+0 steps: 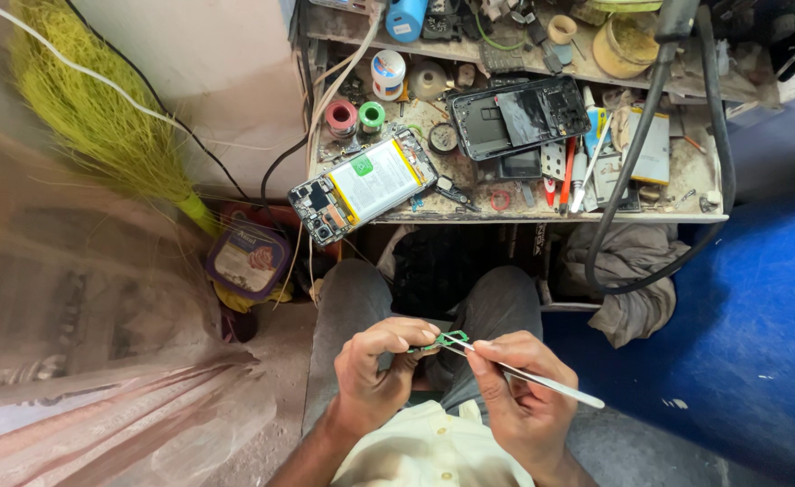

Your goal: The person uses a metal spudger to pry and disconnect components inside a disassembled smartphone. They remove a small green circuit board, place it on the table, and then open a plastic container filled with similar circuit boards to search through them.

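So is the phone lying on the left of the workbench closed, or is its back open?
Open: the phone lies without its back cover, so its white battery and circuit boards show.

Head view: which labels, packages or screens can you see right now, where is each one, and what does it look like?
Battery label: white with yellow edges and a green sticker, in the opened phone at the bench's front left.
Tub lid: rounded, purple-rimmed, pale printed label, on the floor below the bench.
Small jar: round, white label with red and blue print, bench rear.
Phone back cover: dark rectangle, bench middle.
Loose battery: pale, plain, bench right.
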